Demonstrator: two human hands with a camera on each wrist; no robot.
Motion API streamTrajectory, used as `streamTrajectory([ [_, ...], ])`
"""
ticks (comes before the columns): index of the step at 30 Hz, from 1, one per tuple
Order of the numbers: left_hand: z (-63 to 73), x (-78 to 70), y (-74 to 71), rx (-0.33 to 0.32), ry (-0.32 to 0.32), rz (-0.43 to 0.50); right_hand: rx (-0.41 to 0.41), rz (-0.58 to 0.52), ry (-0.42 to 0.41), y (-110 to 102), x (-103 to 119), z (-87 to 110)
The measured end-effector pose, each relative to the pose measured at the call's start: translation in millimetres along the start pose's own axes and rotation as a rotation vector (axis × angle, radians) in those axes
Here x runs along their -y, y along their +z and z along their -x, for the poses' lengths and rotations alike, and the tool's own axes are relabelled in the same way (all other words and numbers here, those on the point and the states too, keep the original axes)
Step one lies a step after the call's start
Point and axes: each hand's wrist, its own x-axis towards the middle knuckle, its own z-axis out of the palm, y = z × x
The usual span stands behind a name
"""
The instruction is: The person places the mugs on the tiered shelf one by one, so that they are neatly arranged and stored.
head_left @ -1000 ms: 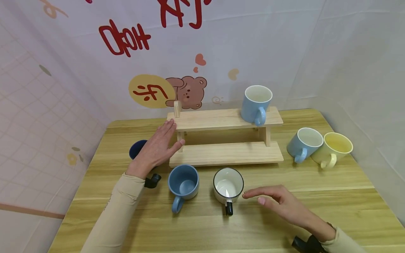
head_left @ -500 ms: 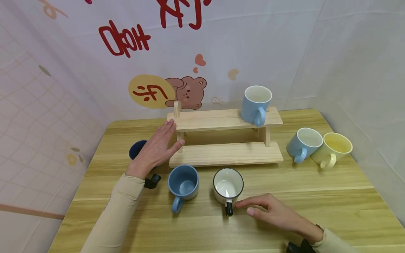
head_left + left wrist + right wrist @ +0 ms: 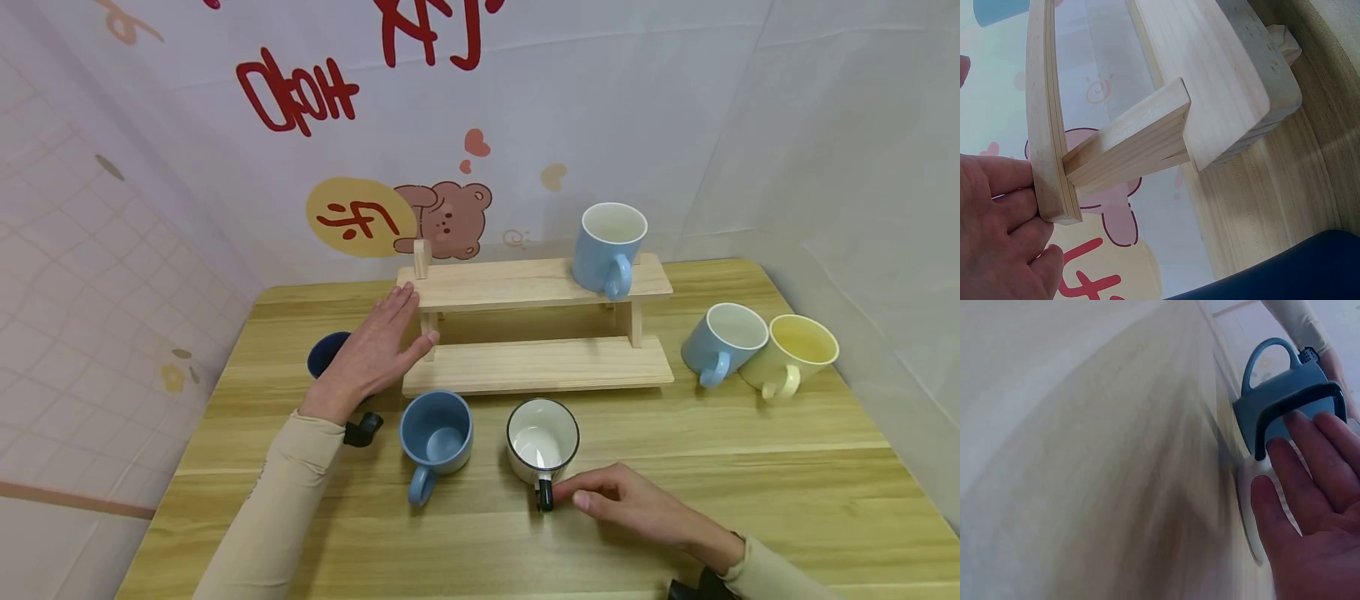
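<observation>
My left hand (image 3: 367,354) rests with straight fingers on the left end of a two-tier wooden shelf (image 3: 495,285). In the left wrist view its fingertips touch the edge of the upper board (image 3: 1044,125). A white enamel-style mug (image 3: 542,437) with a black rim stands in front of the shelf, its black handle (image 3: 545,495) toward me. My right hand (image 3: 633,507) is at the right side of that handle, fingers extended and not wrapped round it. In the right wrist view the fingertips (image 3: 1294,422) reach right at the handle (image 3: 1300,397).
A blue mug (image 3: 437,433) stands left of the white one. A dark blue mug (image 3: 324,354) is partly hidden behind my left hand. A light blue mug (image 3: 603,254) sits on the upper tier. Another light blue mug (image 3: 708,342) and a yellow mug (image 3: 780,358) stand at right.
My right hand has moved left and toward me, from beside the white mug's body to its black handle. The left hand has stayed on the shelf.
</observation>
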Motion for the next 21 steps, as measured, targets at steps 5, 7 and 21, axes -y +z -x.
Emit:
streamTrajectory([
  [5,-1.3,-1.2,0.0,0.000,-0.004,0.006,0.054,-0.089,-0.023,3.5,1.1,-6.0],
  [7,-1.5,-1.5,0.1,0.001,-0.007,0.005,0.078,-0.117,-0.042,4.5,1.7,-8.3],
  [21,0.8,-0.7,0.2,0.008,-0.012,0.000,0.019,-0.150,0.017,2.4,-1.3,-6.3],
])
